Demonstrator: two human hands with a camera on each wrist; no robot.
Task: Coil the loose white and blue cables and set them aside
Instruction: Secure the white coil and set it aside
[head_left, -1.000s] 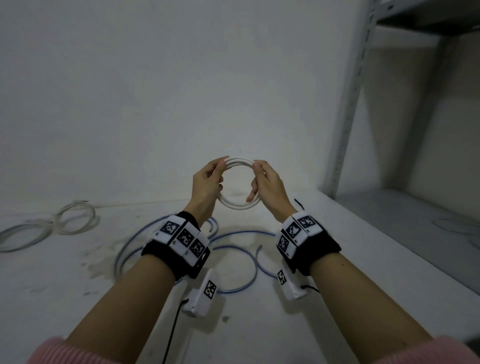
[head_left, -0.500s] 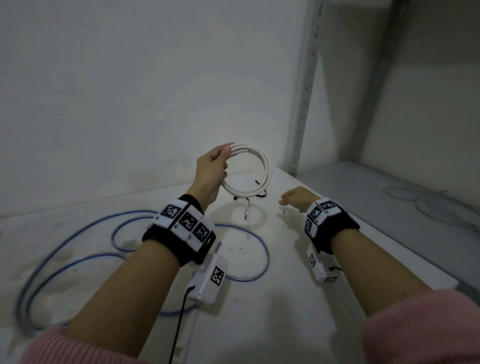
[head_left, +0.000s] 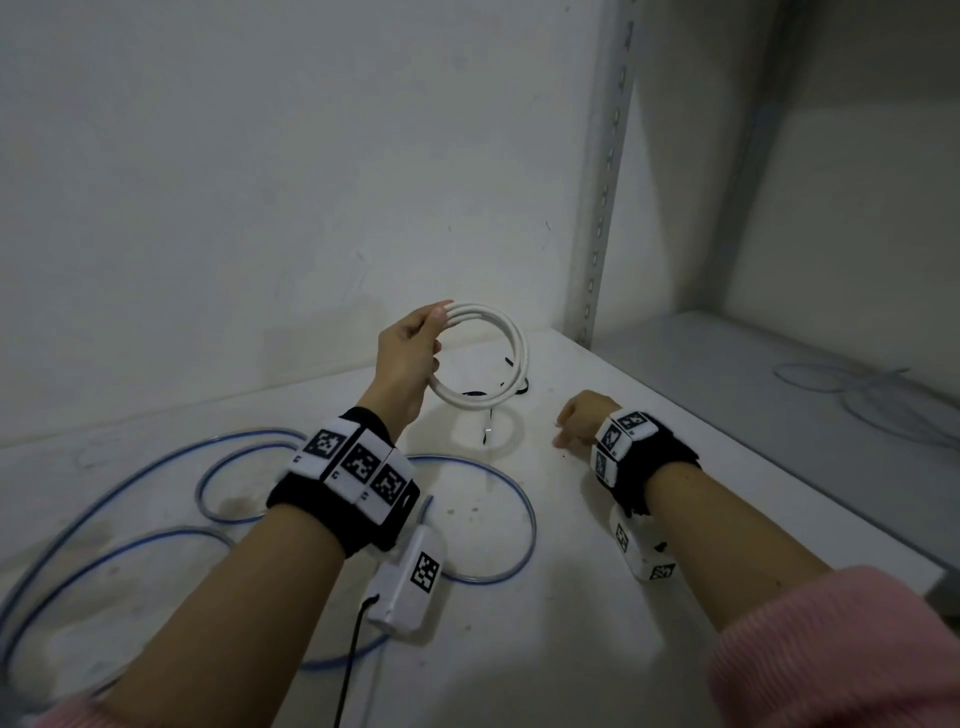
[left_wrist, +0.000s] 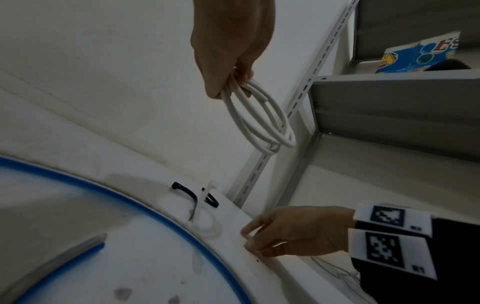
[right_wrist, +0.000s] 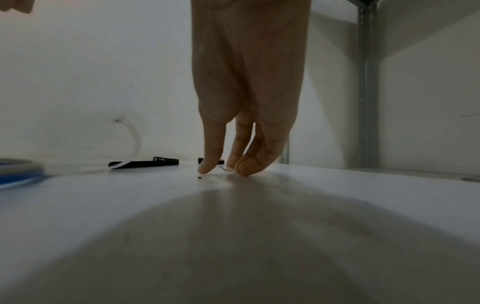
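Left hand (head_left: 408, 358) grips a white coil (head_left: 488, 358) held above the table (head_left: 597, 571); right hand (head_left: 582, 415) pinches a small tie on the table. Blue cable (head_left: 514, 499) lies loose.

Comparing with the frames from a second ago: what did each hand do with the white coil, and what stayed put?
The right hand let go of the white coil and dropped to the tabletop, where its fingertips now work at a small clear piece, too small to identify. The left hand alone keeps gripping the coil, held up as before. The blue cable and the zip ties lie unmoved.
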